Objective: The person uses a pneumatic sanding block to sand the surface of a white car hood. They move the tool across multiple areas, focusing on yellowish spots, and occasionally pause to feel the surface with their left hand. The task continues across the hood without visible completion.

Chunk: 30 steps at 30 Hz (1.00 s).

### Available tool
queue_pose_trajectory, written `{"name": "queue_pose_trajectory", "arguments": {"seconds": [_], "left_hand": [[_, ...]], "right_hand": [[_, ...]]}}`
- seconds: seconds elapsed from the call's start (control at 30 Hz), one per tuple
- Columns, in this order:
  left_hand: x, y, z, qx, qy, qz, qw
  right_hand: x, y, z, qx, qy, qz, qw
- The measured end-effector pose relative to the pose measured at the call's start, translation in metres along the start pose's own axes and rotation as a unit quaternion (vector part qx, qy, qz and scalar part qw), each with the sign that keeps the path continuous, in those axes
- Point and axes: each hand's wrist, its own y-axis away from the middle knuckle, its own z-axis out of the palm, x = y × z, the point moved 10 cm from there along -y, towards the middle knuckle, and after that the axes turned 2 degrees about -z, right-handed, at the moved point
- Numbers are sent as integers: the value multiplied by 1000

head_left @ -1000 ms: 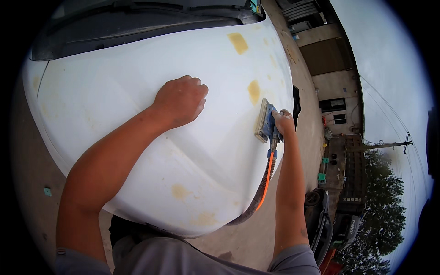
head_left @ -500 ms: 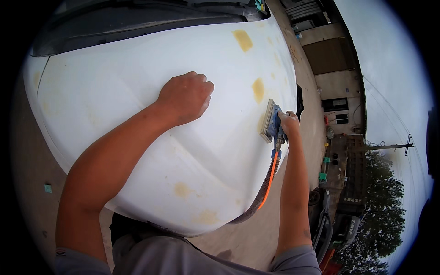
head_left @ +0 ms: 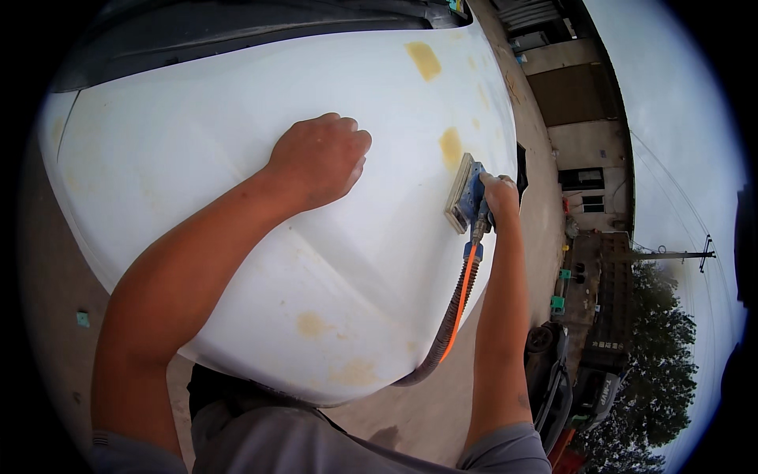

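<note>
My left hand (head_left: pixel 317 158) is curled into a fist on the white car hood (head_left: pixel 237 110), knuckles up; whatever its fingers may hold is hidden. My right hand (head_left: pixel 499 197) grips a blue sander (head_left: pixel 474 189) with a pale rectangular pad, on the hood's right part. A dark ribbed hose (head_left: pixel 450 324) and an orange line (head_left: pixel 458 308) run from the sander down over the hood's front edge. Yellow patches (head_left: pixel 450 147) mark the hood, one just above the sander and others near the far and front edges.
The dark windshield base (head_left: pixel 260 28) borders the hood at the top. A concrete yard (head_left: pixel 529 158) surrounds the car. At the right stand a low building (head_left: pixel 576 95), parked dark vehicles (head_left: pixel 549 371), a utility pole (head_left: pixel 671 254) and trees (head_left: pixel 651 347).
The sander and my right hand have moved a little upward and rightward in the view since a second ago. My left fist has shifted slightly the same way.
</note>
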Motion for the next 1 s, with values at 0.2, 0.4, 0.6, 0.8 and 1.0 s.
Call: {"name": "queue_pose_trajectory", "arguments": {"seconds": [0.2,0.4,0.6,0.8,1.0], "left_hand": [[-3,0,-1,9,-4,15,1000],[3,-3,-1,4,15,16,1000],[3,-2,-4,-7,20,11,1000],[0,-1,1,-19,14,10,1000],[1,-5,0,-11,18,11,1000]], "right_hand": [[14,-52,12,-56,-37,80,995],[-1,36,-10,54,10,-23,998],[2,7,-6,28,-18,-8,999],[17,-44,3,-8,-25,59,998],[9,44,-8,32,32,-9,999]]}}
